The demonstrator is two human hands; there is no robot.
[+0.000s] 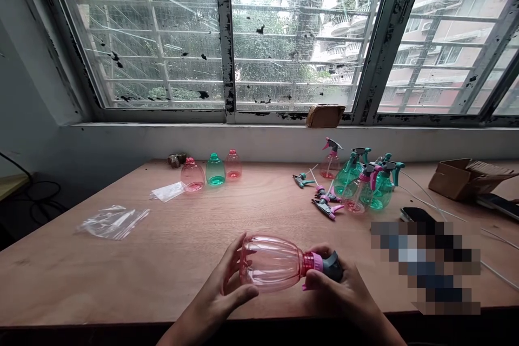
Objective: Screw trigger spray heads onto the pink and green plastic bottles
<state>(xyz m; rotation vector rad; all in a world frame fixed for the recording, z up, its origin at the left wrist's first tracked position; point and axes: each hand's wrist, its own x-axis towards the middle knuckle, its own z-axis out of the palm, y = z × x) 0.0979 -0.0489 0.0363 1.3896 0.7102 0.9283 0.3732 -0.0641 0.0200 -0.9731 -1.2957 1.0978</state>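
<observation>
I hold a pink see-through spray bottle (271, 262) on its side just above the near edge of the wooden table (170, 248). My left hand (221, 289) wraps round the bottle's base end, thumb in front. My right hand (338, 289) is closed on the grey and pink spray head (324, 266) at the bottle's neck.
Three capless bottles (214, 170), pink, green and pink, stand at the back left. Assembled spray bottles (363, 181) and loose spray heads (324, 203) sit at the back right. Clear plastic bags (113, 221) lie at left. A cardboard box (462, 178) and a phone (417, 215) are at right.
</observation>
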